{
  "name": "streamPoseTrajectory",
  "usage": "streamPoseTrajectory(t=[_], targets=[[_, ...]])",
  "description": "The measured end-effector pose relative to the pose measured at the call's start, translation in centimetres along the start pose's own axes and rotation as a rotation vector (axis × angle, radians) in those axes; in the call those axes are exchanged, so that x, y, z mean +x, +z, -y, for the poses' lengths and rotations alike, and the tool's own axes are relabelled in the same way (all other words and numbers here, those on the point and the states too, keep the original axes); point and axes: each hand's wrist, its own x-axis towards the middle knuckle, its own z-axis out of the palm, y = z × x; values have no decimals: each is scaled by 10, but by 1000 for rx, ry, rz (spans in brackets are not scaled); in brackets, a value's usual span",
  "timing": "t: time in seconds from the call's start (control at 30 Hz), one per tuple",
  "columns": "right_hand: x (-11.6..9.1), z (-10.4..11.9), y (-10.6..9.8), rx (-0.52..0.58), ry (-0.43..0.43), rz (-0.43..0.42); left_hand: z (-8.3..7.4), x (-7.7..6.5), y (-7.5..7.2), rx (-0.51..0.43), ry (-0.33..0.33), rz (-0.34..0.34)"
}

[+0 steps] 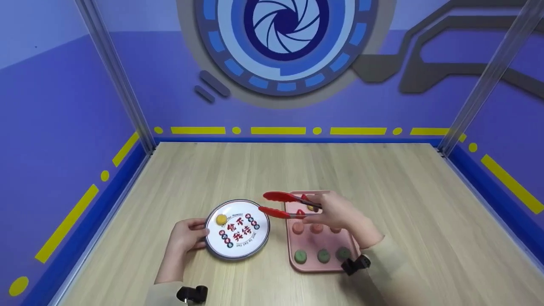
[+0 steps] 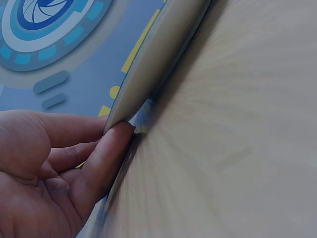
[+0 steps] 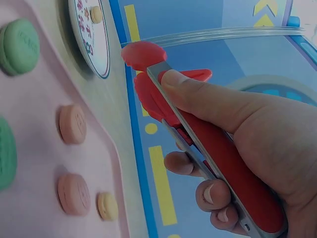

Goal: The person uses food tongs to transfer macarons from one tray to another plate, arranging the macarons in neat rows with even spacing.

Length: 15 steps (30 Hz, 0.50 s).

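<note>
My left hand (image 1: 187, 235) pinches the left rim of a round white plate (image 1: 250, 250) with red lettering, thumb and fingers on either side of the edge. One yellow macaron (image 1: 221, 219) lies on its upper left part. My right hand (image 1: 338, 212) grips a pair of tongs (image 3: 218, 173) with red tips and red-and-metal handles. The two red tips stand apart with nothing between them, between the plate's right edge and the tray. Under the right hand is a pink tray (image 1: 314, 267) with green macarons (image 1: 324, 256) and pink macarons (image 1: 298, 228).
In the right wrist view a yellow macaron (image 3: 107, 206) sits on the tray beyond the pink ones. Plate and tray stand side by side on a light wooden table (image 1: 212, 170). Blue printed panels (image 1: 280, 114) wall the back and both sides.
</note>
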Motion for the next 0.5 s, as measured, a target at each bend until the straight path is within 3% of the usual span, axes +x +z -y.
streamPoseTrajectory(t=[0.27, 0.5], targets=[[-14, -23, -9, -44, 3, -49, 1, 1, -2, -3, 10, 3], [-27, -45, -18, -102, 70, -61, 1, 1, -1, -25, 5, 22]])
